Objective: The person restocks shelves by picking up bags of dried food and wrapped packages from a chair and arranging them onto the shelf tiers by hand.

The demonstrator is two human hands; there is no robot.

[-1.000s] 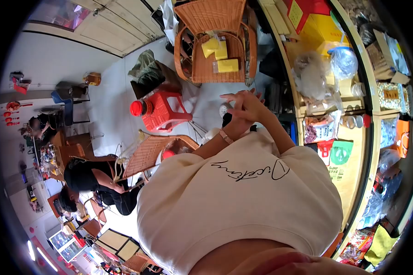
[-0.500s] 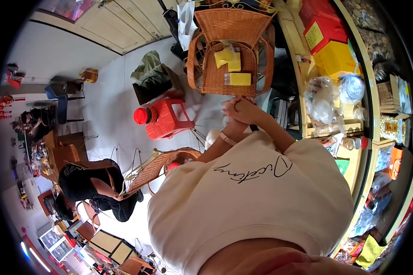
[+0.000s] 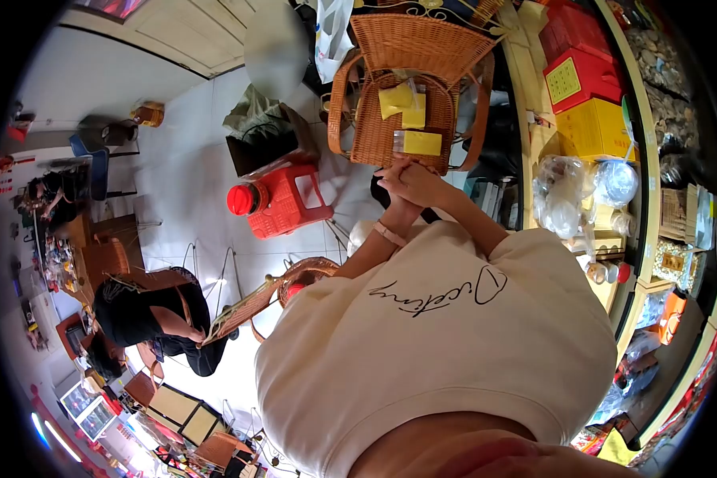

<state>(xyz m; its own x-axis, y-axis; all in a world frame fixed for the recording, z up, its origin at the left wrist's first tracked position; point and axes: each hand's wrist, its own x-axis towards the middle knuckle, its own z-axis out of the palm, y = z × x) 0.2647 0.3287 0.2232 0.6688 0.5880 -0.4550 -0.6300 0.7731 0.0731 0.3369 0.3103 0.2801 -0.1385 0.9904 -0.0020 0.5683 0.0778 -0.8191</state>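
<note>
My hands are clasped together in front of my shirt, just short of a wicker armchair. My right hand (image 3: 422, 186) lies over my left hand (image 3: 402, 210), and the fingers look folded into each other. A pale pink band (image 3: 389, 235) circles my left wrist. Nothing else shows in either hand, though the space between the palms is hidden. On the seat of the wicker armchair (image 3: 366, 127) lie a yellow packet (image 3: 419, 143) with a clear end, nearest my hands, and more yellow packets (image 3: 402, 102) behind it.
Left of my hands stands a red plastic stool (image 3: 291, 199) bearing a red-lidded jar (image 3: 247, 199). A dark bin with a bag liner (image 3: 259, 123) is behind it. Shelves at right hold red boxes (image 3: 585, 80), a yellow box (image 3: 593, 127) and plastic-wrapped goods (image 3: 562, 191). A person in black (image 3: 155, 319) is at left.
My view has shifted slightly, so the armchair and shelves sit a little further right and the stool a little further left. My hands stay clasped, and the packets have not moved on the seat.
</note>
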